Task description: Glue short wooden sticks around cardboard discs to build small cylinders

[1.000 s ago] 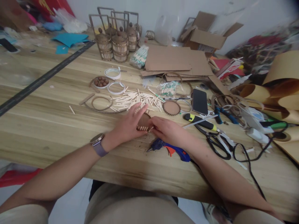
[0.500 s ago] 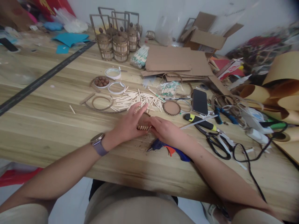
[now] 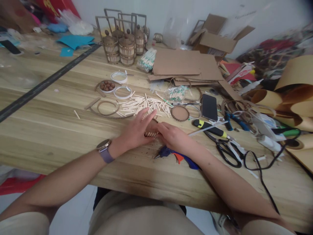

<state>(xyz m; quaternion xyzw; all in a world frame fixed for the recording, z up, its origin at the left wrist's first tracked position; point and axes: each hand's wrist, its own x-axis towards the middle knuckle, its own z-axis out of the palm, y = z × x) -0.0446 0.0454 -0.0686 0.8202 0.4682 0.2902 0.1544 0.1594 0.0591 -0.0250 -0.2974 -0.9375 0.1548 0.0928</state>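
A small round brown piece (image 3: 153, 126) with short pale sticks along its rim is between my hands, low over the table. My left hand (image 3: 133, 129) curves around its left side, thumb at the near edge and fingers at the far side. At the right rim, the fingers of my right hand (image 3: 171, 133) are pinched together on the piece; their tips are partly hidden. Just beyond lies a pile of loose pale sticks (image 3: 144, 103). A blue glue gun (image 3: 165, 151) with an orange trigger rests under my right wrist.
A round brown disc (image 3: 180, 113), a phone (image 3: 209, 107), a yellow-black cutter (image 3: 210, 127) and scissors (image 3: 227, 151) lie to the right. Tape rolls (image 3: 123, 92) and a bowl of brown beads (image 3: 107, 86) sit left of centre. Finished lanterns (image 3: 126, 54) and cardboard sheets (image 3: 177, 62) are behind.
Both hands keep the same hold on the round piece. My left hand and the piece have shifted very slightly to the right; the whole view has also moved a little.
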